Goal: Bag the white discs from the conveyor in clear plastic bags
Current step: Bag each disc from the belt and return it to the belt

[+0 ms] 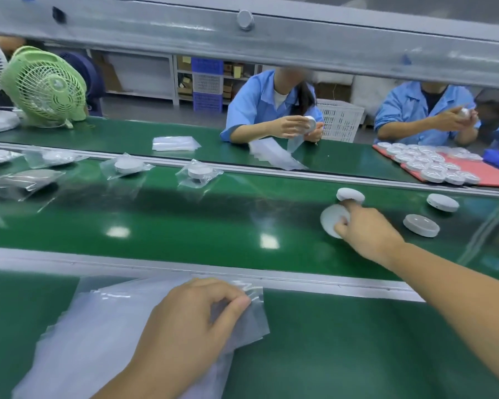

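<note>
The green desk nearest the camera carries a stack of empty clear bags. The left hand pinches the top bag's corner between thumb and fingers. Beyond it, over the conveyor, the outstretched right hand grips a smooth, round white disc, tilted on edge. A 2nd disc lies just past its fingertips, and a bagged disc rests far left of them.

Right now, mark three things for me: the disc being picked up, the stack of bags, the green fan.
held disc (330, 218): head view, on its exposed white face.
bag stack (98, 326): head view, on the top bag's flat middle.
green fan (55, 83): head view, on the front grille at its hub.
</note>
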### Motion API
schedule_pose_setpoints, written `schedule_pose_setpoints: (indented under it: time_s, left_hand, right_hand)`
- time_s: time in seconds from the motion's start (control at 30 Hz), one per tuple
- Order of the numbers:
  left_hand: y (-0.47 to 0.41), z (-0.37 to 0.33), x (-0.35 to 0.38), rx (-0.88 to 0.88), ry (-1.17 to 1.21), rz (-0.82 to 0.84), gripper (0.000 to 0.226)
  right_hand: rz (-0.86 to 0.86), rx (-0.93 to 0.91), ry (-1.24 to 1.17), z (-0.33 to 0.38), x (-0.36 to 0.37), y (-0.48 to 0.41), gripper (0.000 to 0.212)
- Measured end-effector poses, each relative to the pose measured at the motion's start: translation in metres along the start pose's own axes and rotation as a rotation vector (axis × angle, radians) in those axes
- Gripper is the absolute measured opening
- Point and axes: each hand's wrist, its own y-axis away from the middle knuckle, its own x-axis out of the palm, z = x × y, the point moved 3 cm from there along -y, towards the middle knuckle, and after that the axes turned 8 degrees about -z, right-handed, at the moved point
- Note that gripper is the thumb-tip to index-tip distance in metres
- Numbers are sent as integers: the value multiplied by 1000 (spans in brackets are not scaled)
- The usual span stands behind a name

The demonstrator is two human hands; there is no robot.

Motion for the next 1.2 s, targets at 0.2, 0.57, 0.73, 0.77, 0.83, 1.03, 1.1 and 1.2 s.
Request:
schedule_pose_setpoints:
  time_s: [0.2, 0.57, 0.73, 0.77, 0.83, 1.03, 1.1, 1.2]
  left_hand:
    - [-2, 2, -4, -99, 18, -66, 11]
    - [7, -15, 7, -38, 396, 165, 52]
    - [5, -17, 4, -98, 499, -209, 20]
    - [4, -17, 4, -130, 546, -239, 18]
    - [0, -19, 3, -140, 565, -225, 18]
    - [-10, 0, -8, 116, -170, 24, 24]
    - [-10, 5, -3, 181, -378, 200, 42]
    - [-11, 7, 1, 172, -292, 256, 40]
  right_hand:
    - [-148, -726, -339, 95, -33, 111, 43]
    - [-316, -382, -947, 125, -25, 163, 13]
    - [116, -186, -1044, 142, -23, 160, 32]
    - [184, -167, -1069, 145, -20, 157, 28]
    - [69, -184, -948, 147, -18, 141, 29]
    - [-181, 349, -912, 111, 10, 34, 39]
    - [-69, 576, -1034, 99, 23, 0, 28]
    - [263, 600, -1112, 98, 39, -25, 22]
